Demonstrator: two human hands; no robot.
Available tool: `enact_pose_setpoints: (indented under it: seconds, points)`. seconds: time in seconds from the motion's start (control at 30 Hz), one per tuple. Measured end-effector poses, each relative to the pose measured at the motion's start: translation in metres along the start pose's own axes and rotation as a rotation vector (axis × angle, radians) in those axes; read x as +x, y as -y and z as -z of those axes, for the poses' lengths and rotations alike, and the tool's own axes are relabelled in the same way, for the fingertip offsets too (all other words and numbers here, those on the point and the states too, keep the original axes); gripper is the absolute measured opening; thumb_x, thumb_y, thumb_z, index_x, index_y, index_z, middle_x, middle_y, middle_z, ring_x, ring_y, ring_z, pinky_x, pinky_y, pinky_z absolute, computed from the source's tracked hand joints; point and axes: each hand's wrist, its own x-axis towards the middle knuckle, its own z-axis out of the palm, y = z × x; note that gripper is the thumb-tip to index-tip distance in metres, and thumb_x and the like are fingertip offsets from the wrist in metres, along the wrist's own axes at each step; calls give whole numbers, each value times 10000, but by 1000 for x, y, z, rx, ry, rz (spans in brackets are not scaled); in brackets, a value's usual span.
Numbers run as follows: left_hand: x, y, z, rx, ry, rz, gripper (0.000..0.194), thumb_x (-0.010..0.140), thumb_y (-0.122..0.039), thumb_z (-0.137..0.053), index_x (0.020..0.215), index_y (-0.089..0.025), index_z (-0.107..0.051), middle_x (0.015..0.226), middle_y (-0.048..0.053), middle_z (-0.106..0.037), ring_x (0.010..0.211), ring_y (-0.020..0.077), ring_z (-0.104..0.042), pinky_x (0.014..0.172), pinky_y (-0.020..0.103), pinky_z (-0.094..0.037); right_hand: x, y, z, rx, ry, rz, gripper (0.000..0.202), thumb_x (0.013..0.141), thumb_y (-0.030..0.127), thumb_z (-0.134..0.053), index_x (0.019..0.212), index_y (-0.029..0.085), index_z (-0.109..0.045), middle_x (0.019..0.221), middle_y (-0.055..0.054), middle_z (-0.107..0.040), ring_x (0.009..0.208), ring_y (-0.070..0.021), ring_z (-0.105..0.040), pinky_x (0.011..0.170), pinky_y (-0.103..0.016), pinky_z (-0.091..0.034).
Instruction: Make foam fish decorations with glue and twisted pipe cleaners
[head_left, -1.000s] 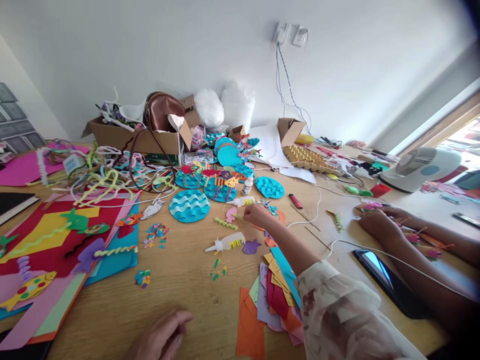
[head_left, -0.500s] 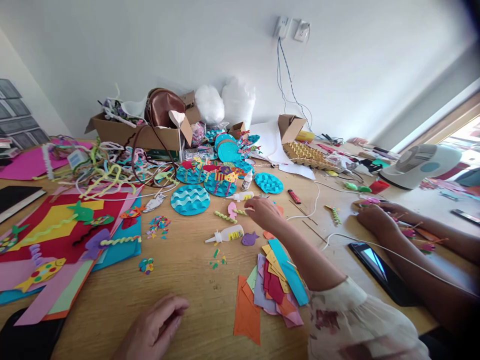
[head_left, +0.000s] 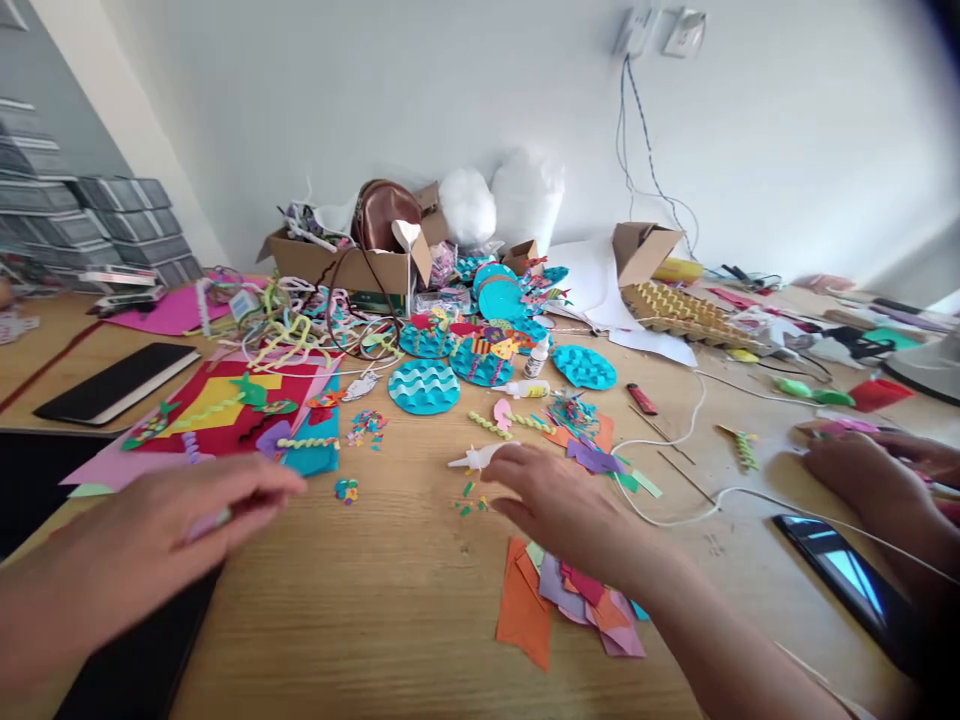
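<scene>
My left hand, a little blurred, hovers over the near edge of the coloured paper sheets, fingers stretched out and thumb apart. It hides most of what lies below it; a purple cut-out with a yellow-green twisted pipe cleaner shows just beyond. My right hand is over the table with bent fingers and thumb apart. Its fingertips cover the rear of a white glue bottle lying on its side; whether they touch it I cannot tell. Small green and yellow paper bits lie beside the thumb.
Paper strips lie under my right forearm. Blue wavy discs and a second lying glue bottle are farther back. A white cable crosses the right side, near a phone and another person's hand.
My left hand has risen and moved left over the paper sheets. My right hand has drawn back from the upper glue bottle toward the nearer one. The view has turned left.
</scene>
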Motion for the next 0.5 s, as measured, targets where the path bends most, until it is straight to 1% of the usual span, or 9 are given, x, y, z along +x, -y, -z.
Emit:
enact_pose_setpoints:
  seconds: [0.07, 0.1, 0.13, 0.17, 0.23, 0.3, 0.37, 0.43, 0.5]
  points:
    - [34, 6, 9, 104, 81, -38, 294, 794, -492, -477, 906, -323, -690, 917, -33, -710, 806, 204, -644, 741, 269, -497, -11, 16, -4, 33, 54, 121, 145, 824, 173, -565, 948, 203, -634, 964, -53, -633, 940, -201, -584, 786, -301, -422]
    - [49, 8, 10, 151, 134, -53, 305, 810, -461, -457, 931, -299, -685, 937, -14, -709, 831, 215, -643, 753, 285, -488, -17, 22, -7, 61, 84, 173, 117, 828, 182, -564, 922, 208, -628, 951, -42, -632, 929, -193, -582, 783, -295, -421]
    - [63, 9, 8, 191, 151, -67, 309, 815, -421, -440, 939, -273, -681, 955, 7, -705, 864, 227, -638, 782, 305, -477, -24, 26, -12, 94, 124, 209, 90, 825, 189, -570, 895, 212, -623, 939, -31, -633, 911, -184, -584, 771, -285, -421]
    - [74, 9, 4, 221, 189, -86, 305, 810, -384, -437, 939, -251, -680, 981, 24, -700, 894, 238, -632, 800, 319, -469, -32, 27, -16, 128, 163, 209, 88, 820, 190, -577, 892, 218, -619, 943, -24, -633, 907, -178, -586, 761, -276, -422]
    - [89, 7, -7, 253, 291, -118, 300, 803, -329, -441, 970, -228, -670, 1043, 42, -684, 925, 239, -623, 814, 322, -460, -49, 24, -26, 178, 230, 128, 110, 801, 176, -587, 891, 226, -626, 948, -22, -642, 902, -178, -595, 744, -264, -424]
    - [98, 6, -18, 286, 397, -151, 300, 807, -284, -446, 1005, -210, -658, 1071, 50, -674, 945, 231, -615, 827, 318, -452, -68, 18, -34, 203, 264, 3, 129, 791, 154, -571, 862, 230, -648, 919, -26, -660, 887, -181, -607, 738, -260, -426]
    - [103, 8, -24, 345, 454, -186, 300, 823, -251, -439, 1028, -187, -648, 1054, 53, -674, 949, 219, -607, 839, 317, -441, -89, 12, -40, 231, 295, -68, 164, 788, 133, -538, 788, 234, -668, 853, -22, -676, 845, -173, -617, 729, -251, -430]
    - [108, 14, -22, 403, 468, -208, 298, 843, -238, -433, 1054, -171, -634, 1024, 37, -675, 916, 191, -603, 828, 298, -437, -107, 9, -45, 281, 327, -91, 206, 776, 120, -516, 756, 246, -678, 812, -12, -686, 812, -163, -624, 715, -238, -437]
    - [114, 22, -11, 437, 441, -173, 293, 854, -248, -440, 1064, -156, -623, 970, 2, -679, 856, 149, -595, 804, 259, -435, -117, 8, -51, 319, 327, -119, 239, 752, 112, -512, 814, 263, -686, 839, -12, -696, 823, -168, -628, 718, -236, -449]
